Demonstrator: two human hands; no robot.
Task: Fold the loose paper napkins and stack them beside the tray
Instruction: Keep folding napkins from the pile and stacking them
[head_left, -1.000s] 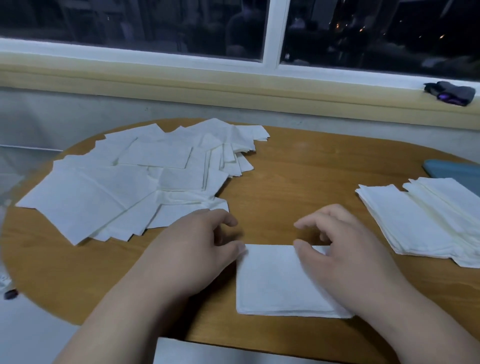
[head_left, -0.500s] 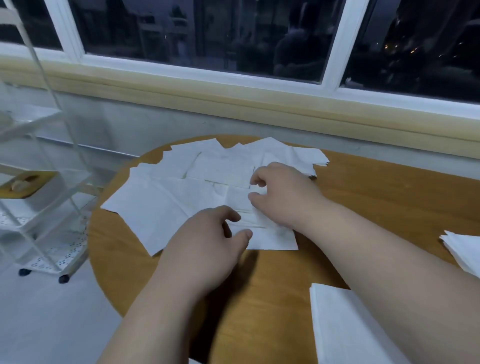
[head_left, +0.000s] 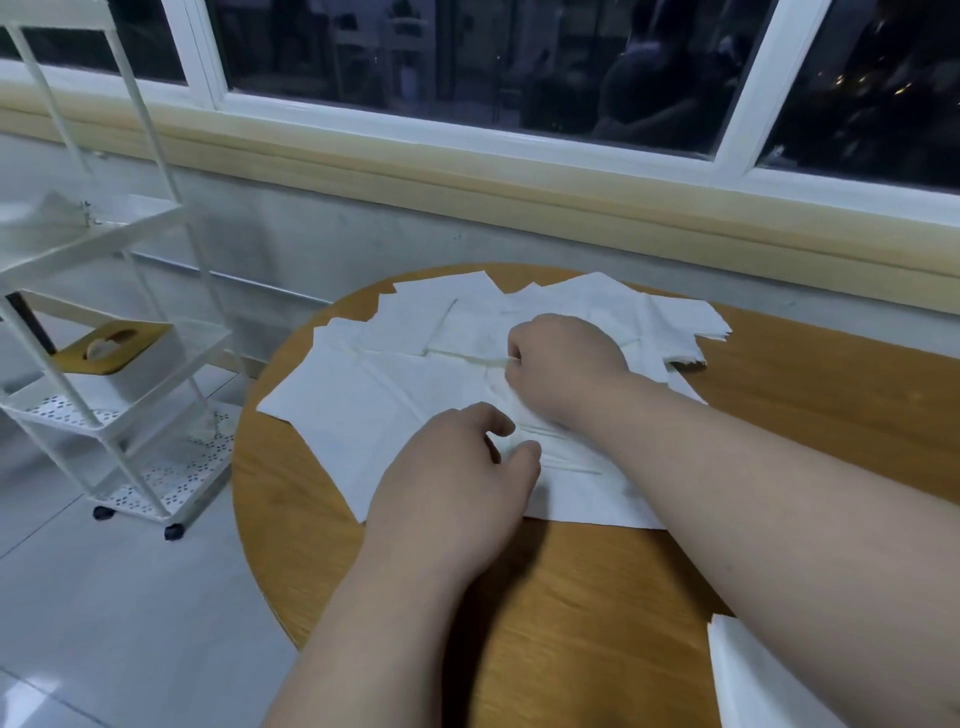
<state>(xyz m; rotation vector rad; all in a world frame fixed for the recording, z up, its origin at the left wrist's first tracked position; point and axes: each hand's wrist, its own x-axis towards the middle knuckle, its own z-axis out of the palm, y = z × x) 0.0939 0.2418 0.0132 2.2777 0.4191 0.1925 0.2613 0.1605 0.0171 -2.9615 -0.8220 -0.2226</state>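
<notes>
The loose napkins (head_left: 405, 400) lie in a spread, overlapping heap on the far part of the round wooden table (head_left: 571, 613), filling it from about ten o'clock round to one o'clock as the person sits. The right hand (head_left: 566, 364) reaches across to the middle of that heap, at roughly twelve o'clock. Its fingers are curled tight into a near fist, and at its fingertips it pinches a raised edge of one sheet, which ridges up in a thin line running toward nine o'clock. The left hand (head_left: 457, 478) sits closer in, over the near edge of the heap, at six o'clock from the right hand. Its fingers are loosely bent, with thumb and forefinger a little apart and nothing caught between them. I cannot tell whether it presses the paper or only hovers on it. At the table's five o'clock edge the corner of a folded napkin (head_left: 753, 675) shows, well apart from the heap. Off the table at nine o'clock stands a white wheeled rack (head_left: 119, 415), with a wooden-lidded box (head_left: 111, 345) on a middle shelf. A dark window (head_left: 467, 52) runs along the wall at twelve o'clock.
</notes>
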